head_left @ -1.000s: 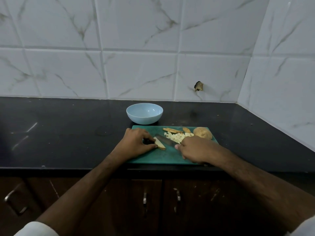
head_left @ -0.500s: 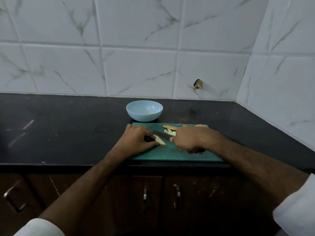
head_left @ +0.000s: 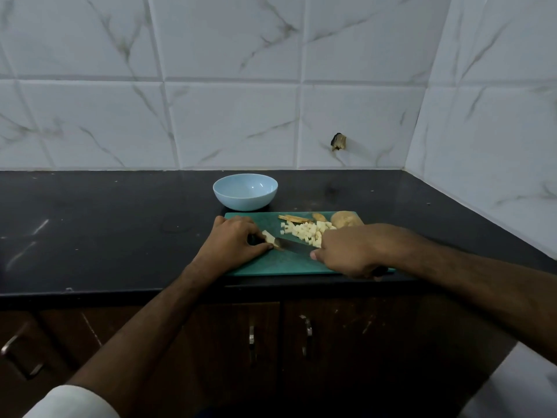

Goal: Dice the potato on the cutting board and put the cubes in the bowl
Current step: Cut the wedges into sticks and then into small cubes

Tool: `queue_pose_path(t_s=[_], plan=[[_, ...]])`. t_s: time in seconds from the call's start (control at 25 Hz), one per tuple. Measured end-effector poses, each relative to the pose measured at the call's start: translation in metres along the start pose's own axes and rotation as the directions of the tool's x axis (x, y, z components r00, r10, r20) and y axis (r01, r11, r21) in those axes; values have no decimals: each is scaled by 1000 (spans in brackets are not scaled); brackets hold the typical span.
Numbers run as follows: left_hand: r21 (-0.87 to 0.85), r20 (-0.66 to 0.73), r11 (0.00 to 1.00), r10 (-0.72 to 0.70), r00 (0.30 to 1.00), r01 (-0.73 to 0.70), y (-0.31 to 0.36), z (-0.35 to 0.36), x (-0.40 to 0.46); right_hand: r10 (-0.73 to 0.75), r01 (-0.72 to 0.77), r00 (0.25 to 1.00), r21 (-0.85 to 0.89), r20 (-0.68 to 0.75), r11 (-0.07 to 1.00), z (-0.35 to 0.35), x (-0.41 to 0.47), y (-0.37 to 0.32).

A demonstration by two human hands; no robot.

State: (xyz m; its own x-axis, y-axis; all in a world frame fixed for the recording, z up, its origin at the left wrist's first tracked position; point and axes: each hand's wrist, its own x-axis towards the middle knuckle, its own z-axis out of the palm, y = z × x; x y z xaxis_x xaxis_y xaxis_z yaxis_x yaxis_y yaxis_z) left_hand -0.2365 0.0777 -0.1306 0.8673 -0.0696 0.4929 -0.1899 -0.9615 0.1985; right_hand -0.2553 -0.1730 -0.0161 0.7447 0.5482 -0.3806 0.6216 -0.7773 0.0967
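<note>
Since half a second ago, the right hand (head_left: pixel 346 251) has slid back, showing the pile of small pale potato cubes (head_left: pixel 307 232) mid-frame on the green plastic cutting board (head_left: pixel 286 263). It grips the dark knife (head_left: pixel 294 246). The left hand (head_left: pixel 233 245) pinches a firm, slippery potato slice (head_left: pixel 269 236); hold its far end. The light blue round bowl (head_left: pixel 245 191) sits above.

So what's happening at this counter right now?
A person is dicing a potato on a green cutting board. The left hand holds a potato slice steady, while the right hand grips a knife whose blade lies against that slice. A pile of cubes sits on the board, with some peel strips and an uncut potato piece at the far edge. The blue bowl behind the board holds nothing yet.
</note>
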Motion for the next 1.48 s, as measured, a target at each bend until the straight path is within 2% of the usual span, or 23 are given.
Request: queue_pose_path(t_s=[0.08, 0.16, 0.4, 0.68, 1.08, 1.48], plan=[[16, -7, 1000, 4, 1000, -3, 1, 0, -2, -15, 13, 1000, 66, 23, 998, 5, -12, 5], [39, -14, 999, 20, 1000, -19, 3, 0, -4, 4, -2, 1000, 95, -24, 995, 12, -22, 1], [84, 23, 996, 14, 1000, -16, 6, -1, -6, -8, -18, 969, -103, -246, 994, 54, -30, -21], [79, 42, 997, 7, 999, -10, 6, -2, -6, 51, -61, 927, -17, -371, 998, 56, -1, -1], [-29, 73, 1000, 9, 997, -7, 4, -3, -7, 119, -60, 949, 202, -292, 977, 49, 31, 17], [-45, -2, 998, -47, 999, 47, 7, -3, -6, 68, -10, 965, 223, -254, 975, 62, 11, 16]])
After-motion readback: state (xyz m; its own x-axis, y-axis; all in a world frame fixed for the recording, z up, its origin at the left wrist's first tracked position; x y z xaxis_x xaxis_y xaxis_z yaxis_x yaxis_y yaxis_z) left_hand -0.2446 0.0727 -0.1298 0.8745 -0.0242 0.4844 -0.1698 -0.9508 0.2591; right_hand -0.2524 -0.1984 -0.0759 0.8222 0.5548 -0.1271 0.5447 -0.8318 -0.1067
